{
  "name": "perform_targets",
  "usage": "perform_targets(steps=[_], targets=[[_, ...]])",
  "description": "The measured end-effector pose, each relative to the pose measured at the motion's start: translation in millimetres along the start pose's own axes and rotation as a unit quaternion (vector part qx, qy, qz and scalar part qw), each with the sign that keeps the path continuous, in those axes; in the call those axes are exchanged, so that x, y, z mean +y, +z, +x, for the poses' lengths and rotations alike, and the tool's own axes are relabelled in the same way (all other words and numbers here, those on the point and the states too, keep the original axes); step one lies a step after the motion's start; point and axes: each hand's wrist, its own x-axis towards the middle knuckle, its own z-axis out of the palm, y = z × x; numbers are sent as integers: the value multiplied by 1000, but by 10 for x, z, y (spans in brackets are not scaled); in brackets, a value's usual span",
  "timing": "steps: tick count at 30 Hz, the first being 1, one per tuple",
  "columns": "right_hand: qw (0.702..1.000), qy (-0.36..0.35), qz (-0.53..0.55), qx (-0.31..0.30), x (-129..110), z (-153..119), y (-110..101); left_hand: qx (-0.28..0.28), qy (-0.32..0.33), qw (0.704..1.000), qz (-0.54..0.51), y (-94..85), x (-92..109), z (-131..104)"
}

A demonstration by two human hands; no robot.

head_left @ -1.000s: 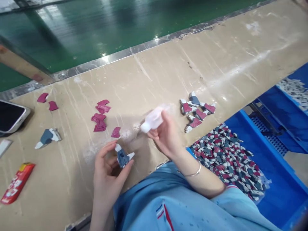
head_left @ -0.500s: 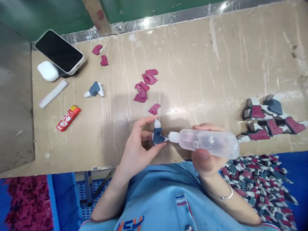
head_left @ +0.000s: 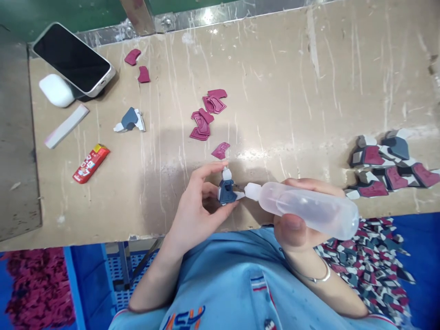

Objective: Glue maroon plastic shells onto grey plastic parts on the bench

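Between the thumb and fingers of my left hand (head_left: 197,208) is a small dark blue and white plastic part (head_left: 227,191), held just over the table's front. My right hand (head_left: 302,217) is wrapped round a translucent squeeze bottle (head_left: 309,205), which lies nearly level with its white cap toward the part. The thin tip of the bottle is close to the part's right side; whether it touches cannot be made out. Just beyond my left fingers lies a single maroon piece (head_left: 221,150), and behind it is a loose pile of maroon pieces (head_left: 202,123).
On the left lie a phone (head_left: 74,59), a white case (head_left: 57,90), a pale strip (head_left: 67,126), a red packet (head_left: 91,163) and a blue-white part (head_left: 130,120). Assembled parts (head_left: 395,181) sit at right. Below the table (head_left: 292,114) are heaps of maroon pieces (head_left: 39,288) and mixed parts (head_left: 371,270).
The bottle has tilted, its base swinging down and right, and its tip has shifted slightly up from the part's lower edge. The camera view has shifted a little.
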Motion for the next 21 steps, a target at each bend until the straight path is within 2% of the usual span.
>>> perform_targets(steps=[6,15,21], targets=[[1000,-21,-4,-11,-95,42,35,-7,6,1000,-10,-4,4,15],[999,30,45,0,-65,-18,24,-4,12,1000,-2,1,-22,5],[991,33,119,-55,-150,29,-3,-7,5,1000,-13,-16,-24,-12]])
